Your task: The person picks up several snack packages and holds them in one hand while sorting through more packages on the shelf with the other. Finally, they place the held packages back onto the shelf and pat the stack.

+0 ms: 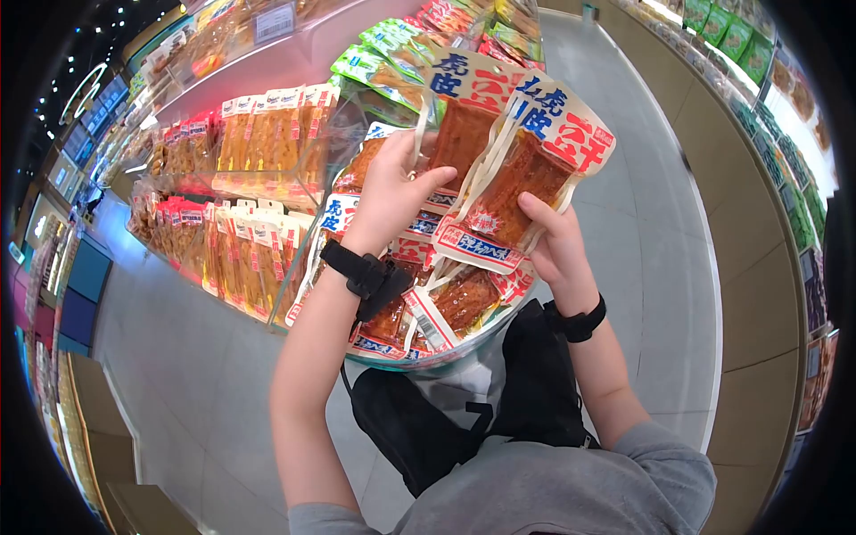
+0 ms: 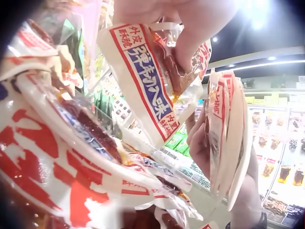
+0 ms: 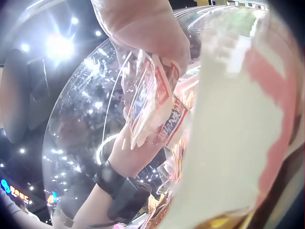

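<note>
- Left hand [image 1: 392,189]: grip pinching a flat brown-and-white plastic packet [image 1: 462,134].
- Right hand [image 1: 557,242]: grip holding similar stacked plastic packets [image 1: 524,189]; slick wrapping could let one slip.

Observed from the aisle: right hand [image 1: 562,245], most fingers hidden behind the held packet [image 1: 526,192]; stacked packets [image 1: 465,305] beneath, partly covered; shelf label [image 1: 274,23], print too small to read; pale wrapper [image 3: 228,138], right wrist view, blurred.

Held packets [image 1: 532,183] above bin [image 1: 415,364] — heaped packets [image 1: 468,301] inside; rowed packs [image 1: 259,132] left; aisle floor [image 1: 655,232] right — counter [image 1: 758,303] beyond.
</note>
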`<state>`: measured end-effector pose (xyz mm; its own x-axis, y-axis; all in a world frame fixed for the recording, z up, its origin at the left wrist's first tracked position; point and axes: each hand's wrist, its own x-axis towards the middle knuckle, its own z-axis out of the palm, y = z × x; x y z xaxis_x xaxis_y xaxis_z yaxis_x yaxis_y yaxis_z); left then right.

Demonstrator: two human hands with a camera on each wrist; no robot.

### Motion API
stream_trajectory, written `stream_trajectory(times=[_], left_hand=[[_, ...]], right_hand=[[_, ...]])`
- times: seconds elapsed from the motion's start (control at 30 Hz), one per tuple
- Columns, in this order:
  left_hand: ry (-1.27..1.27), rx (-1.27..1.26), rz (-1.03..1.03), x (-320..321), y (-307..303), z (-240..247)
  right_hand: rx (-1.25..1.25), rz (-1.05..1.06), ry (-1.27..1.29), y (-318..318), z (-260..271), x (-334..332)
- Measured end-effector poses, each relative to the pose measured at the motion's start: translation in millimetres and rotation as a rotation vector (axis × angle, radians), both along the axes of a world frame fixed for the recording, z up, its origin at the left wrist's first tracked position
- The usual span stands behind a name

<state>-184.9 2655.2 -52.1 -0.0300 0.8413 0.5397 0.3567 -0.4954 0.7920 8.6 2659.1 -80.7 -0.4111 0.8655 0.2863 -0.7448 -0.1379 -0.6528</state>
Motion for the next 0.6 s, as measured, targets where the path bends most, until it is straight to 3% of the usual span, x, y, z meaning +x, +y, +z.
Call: stream_trajectory(times=[0.03,0.1,0.13,0.37,0.43,0.5,0.6], left_hand=[[-0.001,0.003,0.0,0,-2,2],[0.085,-0.221,-0.037,2,-7,7],[-0.061,-0.298,-0.158,3,-11,10],[-0.131,-0.359,-0.166,8,-12,10],[-0.059,-0.301,-0.256,9,-10,1],[-0.138,-0.4,-0.348,21,-18,4],[-0.048,-0.319,-0.337,19,-13,0]], right_hand=[[0.003,0.0,-0.001,-1,1,0],[0.016,-0.032,-0.012,-2,1,-1],[0.017,-0.031,-0.014,-1,1,-1],[-0.011,-0.075,-0.074,-2,-2,-3],[0.014,-0.059,-0.093,1,-4,0],[-0.003,0.116,0.034,5,-8,2],[-0.006,0.073,0.017,5,-7,0]])
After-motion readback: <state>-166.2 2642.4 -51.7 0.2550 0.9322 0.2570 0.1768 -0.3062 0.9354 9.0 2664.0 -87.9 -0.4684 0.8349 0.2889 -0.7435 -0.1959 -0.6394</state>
